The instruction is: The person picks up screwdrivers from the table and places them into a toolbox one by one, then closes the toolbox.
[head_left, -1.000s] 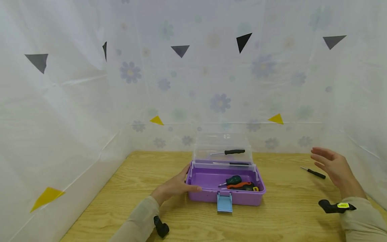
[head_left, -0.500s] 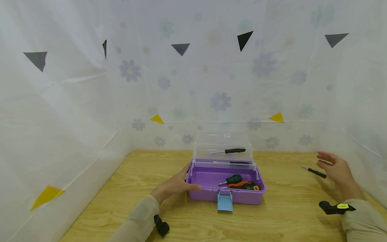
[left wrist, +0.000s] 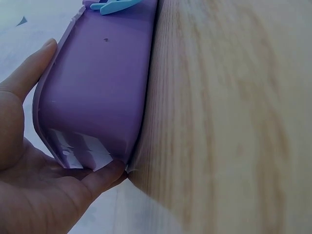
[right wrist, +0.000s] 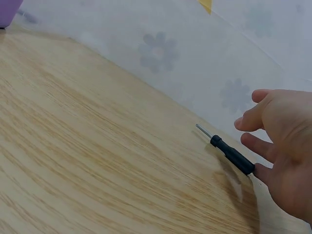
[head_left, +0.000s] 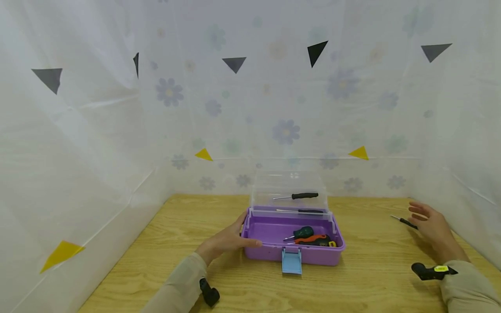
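Note:
A purple toolbox [head_left: 264, 253] stands on the table, its clear lid [head_left: 287, 180] raised at the back. My left hand [head_left: 223, 241] grips its left end, thumb along the front rim and fingers against the side wall [left wrist: 97, 73]. Inside lie a dark green stubby screwdriver [head_left: 303, 232] and an orange-and-black handled tool [head_left: 313, 240]. Two slim dark shapes show at the lid, one clearly a black screwdriver [head_left: 305, 195]. At the far right my right hand [head_left: 432, 226] hovers by a black-handled screwdriver [right wrist: 234, 157], fingers loosely spread, little finger at its handle end.
A light blue latch [head_left: 291, 263] hangs down at the box's front. Wood-grain table [head_left: 364, 287] surrounds the box. White flowered sheeting [head_left: 235, 117] with yellow and dark triangles encloses the back and sides.
My right hand has come down and closer to the screwdriver on the table, now covering its handle end in the head view. My left hand and the toolbox have stayed in place.

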`<state>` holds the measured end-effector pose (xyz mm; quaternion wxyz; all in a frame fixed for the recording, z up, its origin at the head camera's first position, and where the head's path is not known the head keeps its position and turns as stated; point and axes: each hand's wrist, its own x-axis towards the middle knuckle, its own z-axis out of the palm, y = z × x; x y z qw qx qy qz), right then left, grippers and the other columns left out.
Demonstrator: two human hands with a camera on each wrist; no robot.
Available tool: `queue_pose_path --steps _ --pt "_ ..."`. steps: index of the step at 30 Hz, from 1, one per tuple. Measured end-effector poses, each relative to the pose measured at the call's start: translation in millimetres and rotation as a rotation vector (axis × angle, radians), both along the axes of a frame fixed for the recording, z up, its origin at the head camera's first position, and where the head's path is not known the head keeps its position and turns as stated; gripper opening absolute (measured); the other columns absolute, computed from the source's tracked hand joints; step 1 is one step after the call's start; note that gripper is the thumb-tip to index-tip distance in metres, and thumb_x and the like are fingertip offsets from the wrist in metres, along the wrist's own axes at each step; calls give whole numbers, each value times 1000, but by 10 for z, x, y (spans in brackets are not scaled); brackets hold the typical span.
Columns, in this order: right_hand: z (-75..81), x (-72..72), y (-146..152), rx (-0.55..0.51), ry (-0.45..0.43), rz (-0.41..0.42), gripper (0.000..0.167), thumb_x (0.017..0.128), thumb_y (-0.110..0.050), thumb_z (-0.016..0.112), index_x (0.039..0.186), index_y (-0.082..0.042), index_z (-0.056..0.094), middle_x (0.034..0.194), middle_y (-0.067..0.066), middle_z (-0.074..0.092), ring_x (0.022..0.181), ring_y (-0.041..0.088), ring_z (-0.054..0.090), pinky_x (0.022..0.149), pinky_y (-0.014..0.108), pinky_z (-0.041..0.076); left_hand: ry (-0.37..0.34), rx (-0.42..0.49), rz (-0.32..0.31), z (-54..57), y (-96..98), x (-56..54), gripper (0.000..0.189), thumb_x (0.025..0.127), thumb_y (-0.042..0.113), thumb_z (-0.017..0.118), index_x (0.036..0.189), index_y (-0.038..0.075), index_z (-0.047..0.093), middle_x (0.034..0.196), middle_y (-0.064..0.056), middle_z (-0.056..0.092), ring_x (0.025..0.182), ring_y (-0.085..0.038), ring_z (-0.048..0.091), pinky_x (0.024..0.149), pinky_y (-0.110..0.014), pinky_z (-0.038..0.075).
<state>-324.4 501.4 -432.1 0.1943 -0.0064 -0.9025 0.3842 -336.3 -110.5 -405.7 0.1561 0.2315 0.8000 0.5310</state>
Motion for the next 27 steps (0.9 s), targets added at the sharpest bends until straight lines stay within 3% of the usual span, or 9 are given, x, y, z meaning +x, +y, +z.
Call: queue_pose_path --steps 2,4,7,9,14,27 --pt "-12 3 11 44 -8 18 60 106 -6 57 155 14 29 144 45 38 122 64 43 70 17 53 0 -4 1 2 -1 4 114 88 35 83 168 25 3 169 -13 19 152 -36 21 120 -62 13" --pt "-28 3 19 101 -10 32 60 101 2 59 152 17 30 142 47 38 119 66 45 77 34 59 -2 -5 1 3 -2 8 114 88 36 83 168 25 3 170 -12 19 152 -36 20 120 -63 13" --pt "-56 -17 27 212 -3 28 62 94 8 60 148 19 33 138 48 41 117 67 47 83 64 51 -3 -6 2 6 -2 11 115 88 37 83 168 25 2 170 -12 18 153 -36 19 120 -63 13" --pt "-66 -32 30 259 3 18 61 92 8 61 146 19 37 137 47 43 116 66 49 86 72 44 -3 -8 3 12 -3 11 115 87 38 84 168 26 2 170 -12 18 153 -36 18 120 -63 13" --pt "-102 -47 48 331 -16 7 56 93 6 62 144 18 40 135 45 47 117 66 45 91 76 36 -11 -15 4 7 -4 3 118 86 40 84 168 26 2 170 -13 18 152 -37 20 120 -63 13" --pt "-123 -58 49 362 -23 -17 55 88 12 50 142 17 42 128 43 55 115 67 43 90 77 36 -14 -20 15 3 -4 -12 118 86 39 85 168 25 2 168 -16 21 150 -39 25 119 -64 15"
